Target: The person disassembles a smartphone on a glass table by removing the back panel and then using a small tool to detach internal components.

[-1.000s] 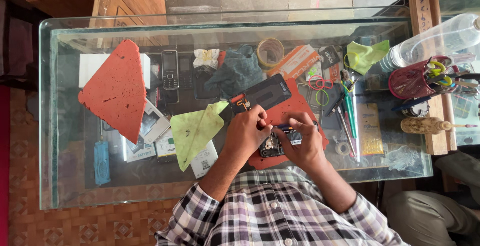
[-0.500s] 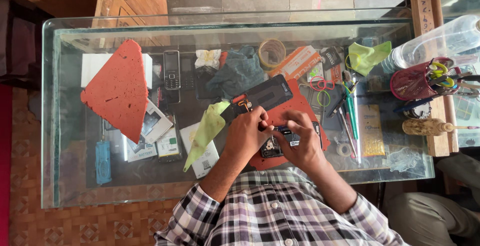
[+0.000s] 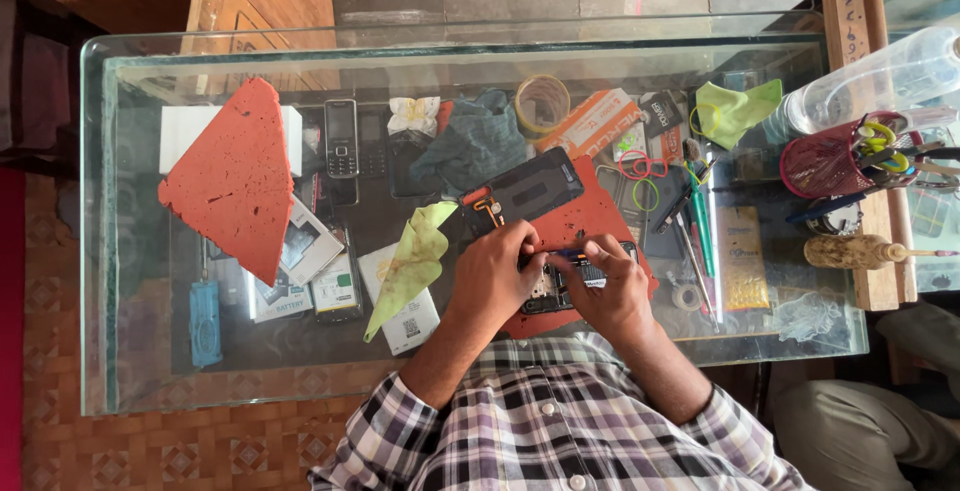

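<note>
Phone (image 3: 548,291) lies opened on the red mat (image 3: 590,226), under both hands; left hand (image 3: 495,276) steadies it, right hand (image 3: 610,286) fingers pinched on a small tool (image 3: 572,254) pointing leftward.

left hand (image 3: 495,276) and right hand (image 3: 610,286) close together, fingers curled, forearms converging

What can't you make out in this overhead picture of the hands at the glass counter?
- Head view: the opened phone is mostly hidden under the left hand and right hand.
- The thin tool is too small to identify.
- The clear bottle is cut off by the right edge.
- Items under the glass counter blur with reflections.
</note>
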